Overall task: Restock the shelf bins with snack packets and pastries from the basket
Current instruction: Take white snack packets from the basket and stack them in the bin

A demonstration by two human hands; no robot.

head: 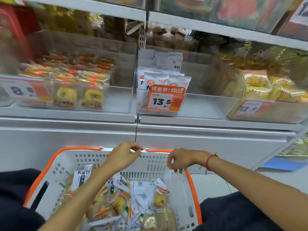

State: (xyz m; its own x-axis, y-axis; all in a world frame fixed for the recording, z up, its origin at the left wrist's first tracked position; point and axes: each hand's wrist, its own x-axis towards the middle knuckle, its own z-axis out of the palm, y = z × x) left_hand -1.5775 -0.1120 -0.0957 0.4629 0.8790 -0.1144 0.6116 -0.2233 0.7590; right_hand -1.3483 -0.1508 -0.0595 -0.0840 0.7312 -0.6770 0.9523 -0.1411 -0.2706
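Shop shelving fills the far view: clear shelf bins on a white shelf [216, 120]. Left bin [120, 97] holds pastries at its left, right side bare. Middle bin [141, 104] holds white snack packets behind an orange price tag [165, 101].

Basket [194, 194] sits near, between the knees, full of snack packets [80, 179] and wrapped pastries [119, 203].

Left hand [124, 156] grips the far rim, fingers curled over it. Right hand [180, 161] pinches the rim at the right corner.

Likely step: settling the basket. Keep it level and close under the shelf, then sort by type.

In the way: the price tag hides the middle bin's front; loose packets overlap the pastries.
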